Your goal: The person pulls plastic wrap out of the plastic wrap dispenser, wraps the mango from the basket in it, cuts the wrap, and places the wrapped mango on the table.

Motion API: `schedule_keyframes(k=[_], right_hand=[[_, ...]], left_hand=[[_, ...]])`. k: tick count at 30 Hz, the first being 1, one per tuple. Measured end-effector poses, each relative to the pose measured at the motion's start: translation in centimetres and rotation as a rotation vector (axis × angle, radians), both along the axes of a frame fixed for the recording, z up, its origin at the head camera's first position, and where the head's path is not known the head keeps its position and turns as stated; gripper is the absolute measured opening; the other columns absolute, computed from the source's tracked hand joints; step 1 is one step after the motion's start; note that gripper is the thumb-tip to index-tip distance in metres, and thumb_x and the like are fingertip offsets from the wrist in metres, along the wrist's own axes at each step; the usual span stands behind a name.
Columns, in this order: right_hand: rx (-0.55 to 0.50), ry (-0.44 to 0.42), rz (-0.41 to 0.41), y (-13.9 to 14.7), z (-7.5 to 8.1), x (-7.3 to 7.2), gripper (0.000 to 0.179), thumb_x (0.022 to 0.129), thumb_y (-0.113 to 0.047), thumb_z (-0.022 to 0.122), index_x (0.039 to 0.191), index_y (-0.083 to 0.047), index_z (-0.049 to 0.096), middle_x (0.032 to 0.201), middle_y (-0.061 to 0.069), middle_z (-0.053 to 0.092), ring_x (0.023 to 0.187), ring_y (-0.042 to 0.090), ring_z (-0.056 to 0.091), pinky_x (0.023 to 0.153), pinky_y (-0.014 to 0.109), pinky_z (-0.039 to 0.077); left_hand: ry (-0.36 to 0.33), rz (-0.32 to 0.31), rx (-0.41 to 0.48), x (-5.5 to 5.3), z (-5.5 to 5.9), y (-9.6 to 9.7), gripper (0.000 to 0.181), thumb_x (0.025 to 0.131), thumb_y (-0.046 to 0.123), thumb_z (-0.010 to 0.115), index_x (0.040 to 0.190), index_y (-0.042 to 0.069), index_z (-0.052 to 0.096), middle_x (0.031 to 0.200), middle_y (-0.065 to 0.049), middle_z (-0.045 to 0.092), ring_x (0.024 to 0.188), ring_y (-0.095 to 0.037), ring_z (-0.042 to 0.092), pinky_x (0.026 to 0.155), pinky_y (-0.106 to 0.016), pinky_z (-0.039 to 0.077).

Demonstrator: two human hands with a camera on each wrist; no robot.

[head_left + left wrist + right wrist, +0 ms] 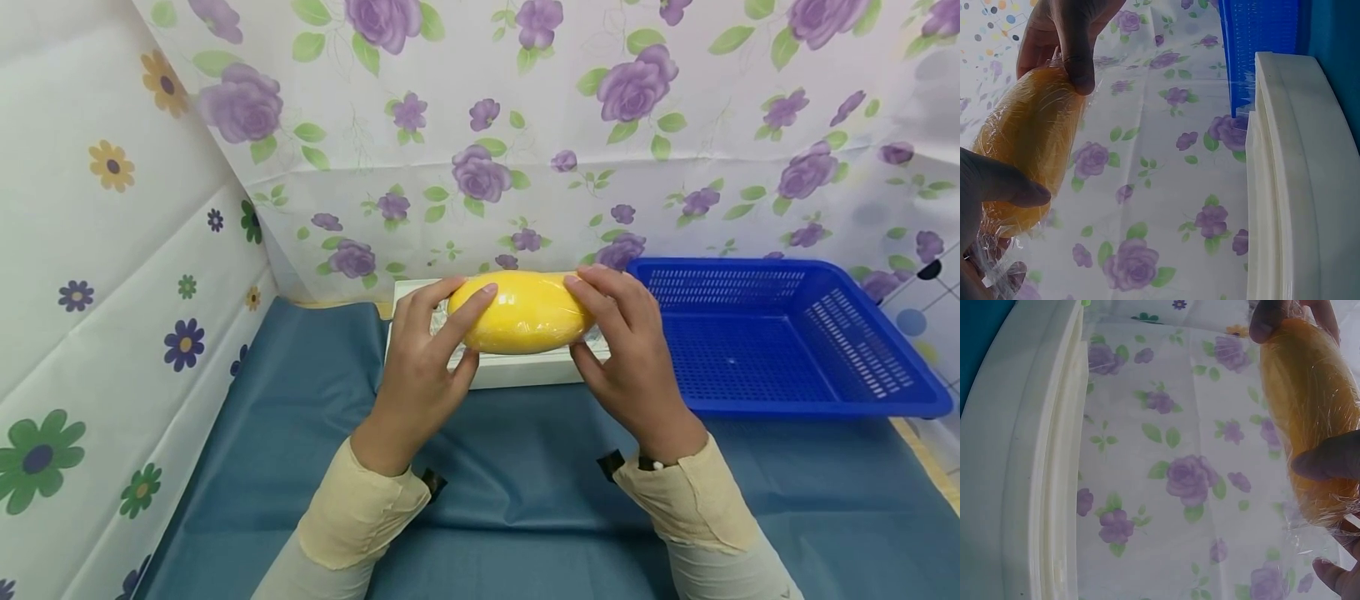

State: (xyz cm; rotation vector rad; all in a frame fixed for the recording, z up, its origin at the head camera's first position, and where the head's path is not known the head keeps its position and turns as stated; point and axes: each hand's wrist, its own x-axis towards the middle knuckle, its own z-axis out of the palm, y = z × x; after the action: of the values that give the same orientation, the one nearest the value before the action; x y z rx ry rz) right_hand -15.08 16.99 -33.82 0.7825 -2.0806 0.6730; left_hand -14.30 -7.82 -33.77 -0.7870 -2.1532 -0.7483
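The yellow oval (525, 315), one, film-wrapped, is up above the white box (517, 372), pinched by its ends between the bent fingers and thumbs of two hands, the left hand (423, 362) and the right hand (637, 367). One box and, just right of it, one blue basket (738, 358) sit on the blue cloth (517, 521) near its back edge, with a flowered sheet (480, 175) behind the box and a daisy sheet (82, 225) well left of it. The open room lies on the cloth in front of the box.
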Motion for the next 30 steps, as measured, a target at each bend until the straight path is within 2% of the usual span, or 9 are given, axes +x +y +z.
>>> schedule_keyframes(k=[11,30], right_hand=[[-0.019,0.01,0.006,-0.1,0.5,0.4,0.067,0.077,0.014,0.076,0.138,-0.007,0.058,0.141,0.019,0.053,0.133,0.04,0.048,0.116,0.054,0.033],[-0.019,0.03,0.019,0.1,1.2,1.2,0.067,0.077,0.014,0.077,0.138,-0.006,0.059,0.141,0.021,0.054,0.135,0.04,0.047,0.118,0.051,0.032]], left_hand=[[0.035,-0.006,0.004,0.4,0.4,0.0,0.07,0.081,-0.005,0.076,0.143,0.021,0.056,0.14,-0.019,0.05,0.123,-0.037,0.047,0.102,-0.05,0.044],[0.066,-0.056,0.029,1.2,1.3,-0.2,0.066,0.082,-0.005,0.075,0.141,0.018,0.057,0.138,-0.021,0.051,0.123,-0.039,0.047,0.103,-0.051,0.042]])
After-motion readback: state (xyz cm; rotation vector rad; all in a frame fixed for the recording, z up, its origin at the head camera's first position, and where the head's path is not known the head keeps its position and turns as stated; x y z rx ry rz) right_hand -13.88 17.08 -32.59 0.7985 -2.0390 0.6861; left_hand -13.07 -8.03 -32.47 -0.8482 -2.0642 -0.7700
